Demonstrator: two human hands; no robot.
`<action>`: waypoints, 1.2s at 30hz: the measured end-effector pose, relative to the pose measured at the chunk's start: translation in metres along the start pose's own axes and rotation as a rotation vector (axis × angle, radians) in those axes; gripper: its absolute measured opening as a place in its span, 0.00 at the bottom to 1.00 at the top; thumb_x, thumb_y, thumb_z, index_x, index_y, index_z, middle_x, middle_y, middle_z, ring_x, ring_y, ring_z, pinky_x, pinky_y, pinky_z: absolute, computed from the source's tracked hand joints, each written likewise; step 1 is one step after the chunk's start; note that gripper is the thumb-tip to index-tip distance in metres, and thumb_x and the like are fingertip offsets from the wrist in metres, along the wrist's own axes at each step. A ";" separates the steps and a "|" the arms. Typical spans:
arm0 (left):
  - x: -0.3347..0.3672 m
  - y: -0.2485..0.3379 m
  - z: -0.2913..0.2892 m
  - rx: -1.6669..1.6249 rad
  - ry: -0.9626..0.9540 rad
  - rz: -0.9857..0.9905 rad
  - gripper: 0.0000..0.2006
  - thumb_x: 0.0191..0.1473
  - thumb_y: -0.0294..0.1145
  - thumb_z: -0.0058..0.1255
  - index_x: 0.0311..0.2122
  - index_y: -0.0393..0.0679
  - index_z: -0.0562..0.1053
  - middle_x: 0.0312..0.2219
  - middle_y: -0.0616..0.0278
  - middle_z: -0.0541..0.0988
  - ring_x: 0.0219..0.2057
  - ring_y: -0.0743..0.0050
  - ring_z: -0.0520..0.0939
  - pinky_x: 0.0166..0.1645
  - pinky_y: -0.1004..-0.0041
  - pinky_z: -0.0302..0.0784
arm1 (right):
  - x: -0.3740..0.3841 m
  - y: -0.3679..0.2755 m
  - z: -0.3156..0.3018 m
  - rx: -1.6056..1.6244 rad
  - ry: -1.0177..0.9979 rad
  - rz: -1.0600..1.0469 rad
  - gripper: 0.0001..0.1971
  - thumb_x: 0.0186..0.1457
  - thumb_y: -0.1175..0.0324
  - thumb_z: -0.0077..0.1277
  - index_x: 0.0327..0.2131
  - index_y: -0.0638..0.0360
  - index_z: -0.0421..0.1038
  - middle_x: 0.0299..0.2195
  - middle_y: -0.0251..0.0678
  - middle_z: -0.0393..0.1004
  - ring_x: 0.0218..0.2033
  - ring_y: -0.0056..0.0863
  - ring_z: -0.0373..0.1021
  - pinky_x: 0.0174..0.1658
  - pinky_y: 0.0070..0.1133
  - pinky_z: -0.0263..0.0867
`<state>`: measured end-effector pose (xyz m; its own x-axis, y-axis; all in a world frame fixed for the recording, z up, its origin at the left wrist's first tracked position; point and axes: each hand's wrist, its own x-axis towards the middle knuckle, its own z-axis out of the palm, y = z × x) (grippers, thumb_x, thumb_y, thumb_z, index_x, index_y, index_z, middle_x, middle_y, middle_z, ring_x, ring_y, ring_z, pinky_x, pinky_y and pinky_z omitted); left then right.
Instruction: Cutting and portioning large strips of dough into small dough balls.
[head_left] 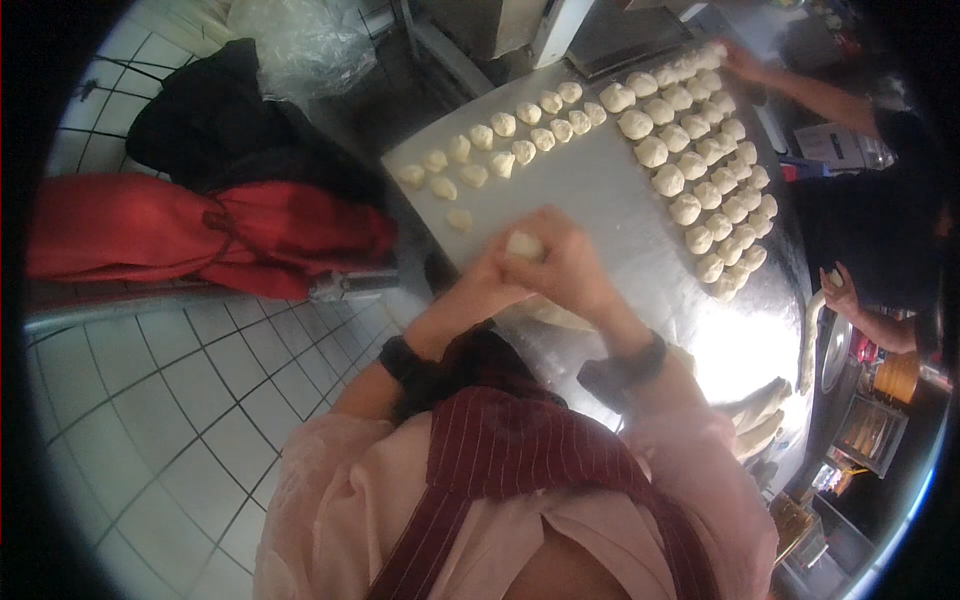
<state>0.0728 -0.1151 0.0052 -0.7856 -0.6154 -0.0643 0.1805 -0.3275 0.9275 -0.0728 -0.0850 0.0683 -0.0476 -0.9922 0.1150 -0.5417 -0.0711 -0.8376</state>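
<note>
Maroon apron (530, 435), 2 seemingly black wristbands (405, 362)

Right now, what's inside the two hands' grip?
A pale piece of dough shows between the left hand and right hand. They cover the rest, so its full shape and underside can't be seen.

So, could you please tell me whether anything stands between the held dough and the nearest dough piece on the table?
Only the left hand and right hand, wrapped around the held dough; beyond them, nothing visible stands on the table before the nearest dough piece.
</note>
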 end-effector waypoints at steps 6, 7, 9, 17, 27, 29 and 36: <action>-0.011 0.017 -0.005 0.220 -0.138 -0.426 0.13 0.57 0.31 0.48 0.46 0.38 0.67 0.38 0.62 0.75 0.42 0.79 0.73 0.46 0.76 0.69 | 0.006 0.021 0.021 0.023 0.076 0.177 0.14 0.42 0.69 0.56 0.36 0.60 0.72 0.32 0.43 0.73 0.34 0.43 0.72 0.38 0.30 0.68; -0.016 0.028 0.001 0.222 -0.141 -0.430 0.13 0.57 0.31 0.48 0.46 0.38 0.67 0.38 0.62 0.75 0.42 0.79 0.73 0.46 0.76 0.69 | 0.015 0.031 0.021 0.026 0.079 0.180 0.14 0.42 0.69 0.56 0.36 0.60 0.72 0.32 0.43 0.73 0.34 0.43 0.72 0.38 0.30 0.68; -0.032 0.047 0.014 0.242 -0.333 -0.262 0.10 0.59 0.34 0.44 0.41 0.38 0.66 0.33 0.61 0.74 0.38 0.76 0.74 0.45 0.72 0.70 | 0.028 0.047 0.020 -0.185 0.083 0.427 0.15 0.43 0.70 0.56 0.38 0.59 0.70 0.34 0.45 0.72 0.37 0.45 0.71 0.40 0.32 0.67; -0.042 0.018 -0.011 -0.413 0.257 -0.270 0.10 0.63 0.37 0.34 0.34 0.42 0.64 0.26 0.63 0.68 0.36 0.66 0.75 0.45 0.65 0.69 | 0.036 0.066 0.046 -0.133 -0.045 -0.032 0.18 0.44 0.68 0.58 0.41 0.57 0.69 0.40 0.47 0.69 0.40 0.46 0.69 0.42 0.34 0.67; -0.011 0.011 -0.005 -0.177 0.204 -0.074 0.18 0.63 0.33 0.35 0.57 0.44 0.57 0.50 0.57 0.67 0.48 0.69 0.72 0.50 0.68 0.68 | -0.004 0.019 0.001 0.194 -0.254 0.275 0.35 0.41 0.60 0.62 0.54 0.58 0.61 0.41 0.43 0.72 0.34 0.36 0.73 0.39 0.27 0.69; 0.000 0.024 0.010 -0.555 0.251 -0.185 0.23 0.63 0.32 0.35 0.62 0.48 0.51 0.54 0.57 0.64 0.49 0.69 0.71 0.51 0.70 0.67 | -0.006 0.013 -0.005 0.163 -0.204 0.256 0.37 0.40 0.60 0.62 0.55 0.58 0.60 0.42 0.44 0.72 0.34 0.37 0.73 0.40 0.27 0.70; 0.006 0.008 0.004 -0.208 0.207 -0.189 0.34 0.60 0.28 0.41 0.66 0.55 0.38 0.58 0.56 0.56 0.56 0.70 0.64 0.56 0.74 0.63 | -0.004 -0.002 -0.008 0.072 -0.264 0.301 0.34 0.39 0.62 0.62 0.53 0.58 0.62 0.39 0.46 0.73 0.36 0.39 0.73 0.41 0.28 0.69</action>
<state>0.0667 -0.1185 0.0134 -0.6838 -0.6554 -0.3208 0.1767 -0.5753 0.7986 -0.0780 -0.0796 0.0739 0.0269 -0.9613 -0.2740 -0.4754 0.2288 -0.8495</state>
